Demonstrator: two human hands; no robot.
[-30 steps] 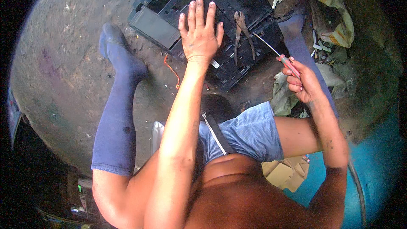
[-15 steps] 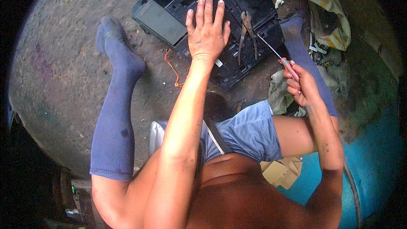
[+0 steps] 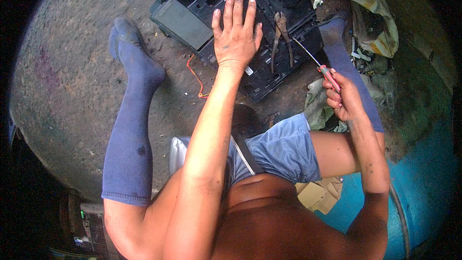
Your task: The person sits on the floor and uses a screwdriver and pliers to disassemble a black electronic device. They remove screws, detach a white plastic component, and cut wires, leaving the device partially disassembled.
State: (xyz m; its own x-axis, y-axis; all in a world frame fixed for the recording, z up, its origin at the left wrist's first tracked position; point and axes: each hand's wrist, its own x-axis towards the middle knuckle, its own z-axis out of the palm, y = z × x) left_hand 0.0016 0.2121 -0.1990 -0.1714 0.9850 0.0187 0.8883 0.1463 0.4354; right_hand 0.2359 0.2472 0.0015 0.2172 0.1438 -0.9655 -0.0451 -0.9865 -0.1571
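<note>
A black plastic housing (image 3: 284, 0) with ribs and slots lies on the ground between my feet. My left hand (image 3: 236, 41) rests flat on it, fingers stretched out and holding nothing. In my right hand (image 3: 344, 97) is a screwdriver (image 3: 329, 78) with a red and grey handle, my fingers wrapped round it. The screwdriver's thin shaft points up and left, and its tip meets the right part of the housing. Rusty pliers (image 3: 280, 31) lie on the housing between my two hands, their handles toward me. A smooth grey panel (image 3: 182, 23) is at the housing's left side.
An orange wire (image 3: 196, 77) lies on the ground by the housing's near left edge. To the right are a crumpled pale sack (image 3: 378, 24) and a grey cloth (image 3: 318, 103). Cardboard pieces (image 3: 318, 197) lie on a blue surface (image 3: 423, 202). My socked feet flank the housing.
</note>
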